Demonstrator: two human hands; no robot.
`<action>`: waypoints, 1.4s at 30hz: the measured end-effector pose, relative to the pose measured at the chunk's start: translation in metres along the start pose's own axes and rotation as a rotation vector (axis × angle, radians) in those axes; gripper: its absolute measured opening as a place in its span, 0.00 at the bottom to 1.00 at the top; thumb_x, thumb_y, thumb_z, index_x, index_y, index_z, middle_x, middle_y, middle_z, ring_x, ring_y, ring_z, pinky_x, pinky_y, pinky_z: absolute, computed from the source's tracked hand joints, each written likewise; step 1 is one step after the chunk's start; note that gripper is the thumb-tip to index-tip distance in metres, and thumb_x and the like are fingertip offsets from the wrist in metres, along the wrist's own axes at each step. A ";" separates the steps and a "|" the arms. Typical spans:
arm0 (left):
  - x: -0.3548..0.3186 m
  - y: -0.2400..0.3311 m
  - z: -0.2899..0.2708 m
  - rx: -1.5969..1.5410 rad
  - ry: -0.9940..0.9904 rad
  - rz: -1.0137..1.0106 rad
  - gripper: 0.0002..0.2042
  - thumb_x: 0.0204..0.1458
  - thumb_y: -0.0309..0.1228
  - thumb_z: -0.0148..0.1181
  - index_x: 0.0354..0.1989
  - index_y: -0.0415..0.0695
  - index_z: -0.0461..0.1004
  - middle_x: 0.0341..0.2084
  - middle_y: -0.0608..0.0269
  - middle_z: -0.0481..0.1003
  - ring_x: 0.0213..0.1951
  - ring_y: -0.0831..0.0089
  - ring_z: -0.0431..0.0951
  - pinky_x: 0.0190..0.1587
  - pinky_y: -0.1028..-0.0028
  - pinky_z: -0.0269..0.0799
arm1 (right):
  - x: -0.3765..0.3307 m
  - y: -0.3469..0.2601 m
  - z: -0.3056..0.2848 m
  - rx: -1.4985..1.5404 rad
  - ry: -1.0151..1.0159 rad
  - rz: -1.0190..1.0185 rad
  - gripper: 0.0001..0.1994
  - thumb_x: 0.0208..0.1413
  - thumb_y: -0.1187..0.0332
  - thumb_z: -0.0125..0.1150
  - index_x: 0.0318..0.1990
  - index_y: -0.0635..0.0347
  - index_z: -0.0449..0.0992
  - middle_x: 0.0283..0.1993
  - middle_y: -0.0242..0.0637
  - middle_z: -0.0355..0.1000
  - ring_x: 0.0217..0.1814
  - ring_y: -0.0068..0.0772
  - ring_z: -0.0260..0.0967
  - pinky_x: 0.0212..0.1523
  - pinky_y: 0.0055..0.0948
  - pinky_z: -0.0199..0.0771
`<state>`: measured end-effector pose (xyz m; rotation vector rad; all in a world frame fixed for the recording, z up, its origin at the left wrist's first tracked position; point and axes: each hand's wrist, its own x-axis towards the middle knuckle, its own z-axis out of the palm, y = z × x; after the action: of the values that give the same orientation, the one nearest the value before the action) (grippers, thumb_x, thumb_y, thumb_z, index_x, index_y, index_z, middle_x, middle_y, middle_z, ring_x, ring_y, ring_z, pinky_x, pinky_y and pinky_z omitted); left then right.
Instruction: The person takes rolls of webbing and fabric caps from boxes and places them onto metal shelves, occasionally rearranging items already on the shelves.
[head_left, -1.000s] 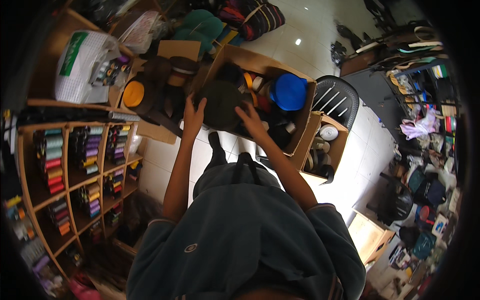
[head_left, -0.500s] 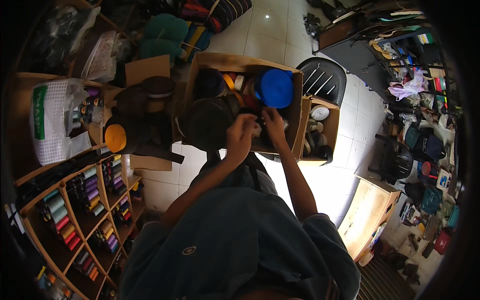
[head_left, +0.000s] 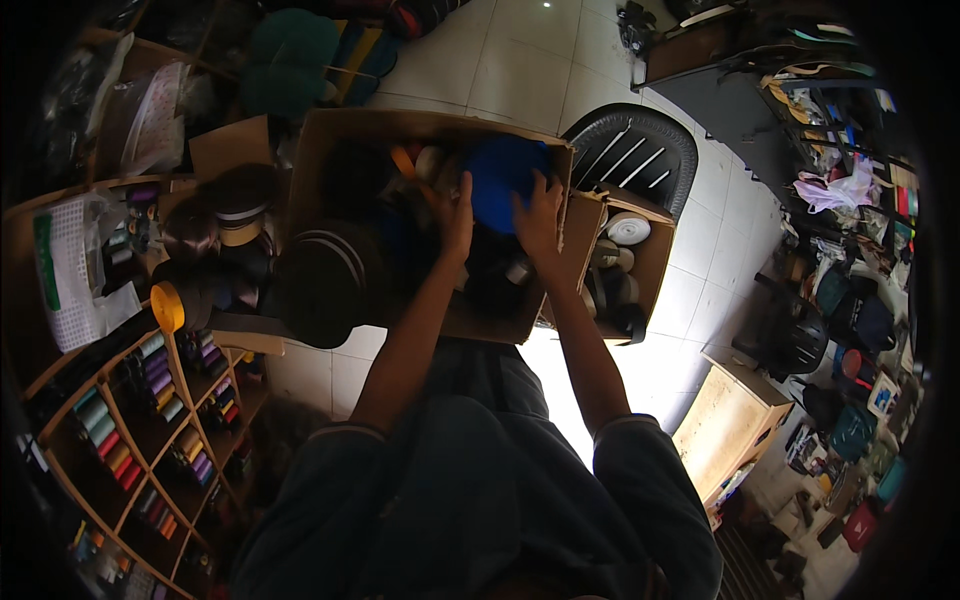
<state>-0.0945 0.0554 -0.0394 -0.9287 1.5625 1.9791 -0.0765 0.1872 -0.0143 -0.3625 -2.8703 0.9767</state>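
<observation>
A blue roll of webbing or strap sits in the right part of a large cardboard box. My left hand is against its left edge, fingers pointing up and away. My right hand presses the roll's right side with bent, parted fingers. Between them the two hands clasp the roll; its underside is hidden. An orange strip and a pale roll lie beside my left fingertips. A big dark roll with grey bands bulges over the box's left front corner.
A smaller carton of white and dark rolls adjoins on the right, before a black plastic chair. Left stand shelves of thread spools and a yellow-orange roll. A wooden cabinet stands at right.
My hands have moved apart and farther into the box, from its near right part to both sides of the blue roll. The view has shifted, so the box appears farther left and larger.
</observation>
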 end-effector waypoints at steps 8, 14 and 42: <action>0.003 -0.014 0.020 -0.005 0.131 0.531 0.32 0.43 0.37 0.68 0.56 0.37 0.63 0.51 0.55 0.68 0.53 0.67 0.67 0.57 0.70 0.60 | 0.006 -0.006 -0.008 0.005 -0.072 0.087 0.24 0.50 0.64 0.60 0.54 0.61 0.64 0.59 0.61 0.51 0.60 0.61 0.51 0.59 0.47 0.56; -0.003 -0.021 0.014 0.136 0.282 0.332 0.29 0.44 0.37 0.68 0.53 0.35 0.66 0.47 0.55 0.72 0.48 0.67 0.71 0.53 0.72 0.64 | -0.006 -0.013 -0.017 0.043 -0.118 0.123 0.23 0.50 0.64 0.60 0.53 0.61 0.65 0.58 0.59 0.53 0.60 0.61 0.51 0.59 0.46 0.56; -0.219 0.106 -0.100 -0.388 0.078 0.228 0.38 0.50 0.43 0.61 0.63 0.37 0.49 0.56 0.47 0.60 0.57 0.57 0.64 0.57 0.59 0.65 | -0.092 -0.089 -0.083 0.325 -0.646 -0.736 0.24 0.52 0.57 0.58 0.53 0.59 0.68 0.55 0.44 0.66 0.58 0.47 0.61 0.68 0.43 0.44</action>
<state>0.0005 -0.0554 0.1789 -1.0188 1.4005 2.4962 0.0084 0.1446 0.1056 1.1346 -2.8035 1.5176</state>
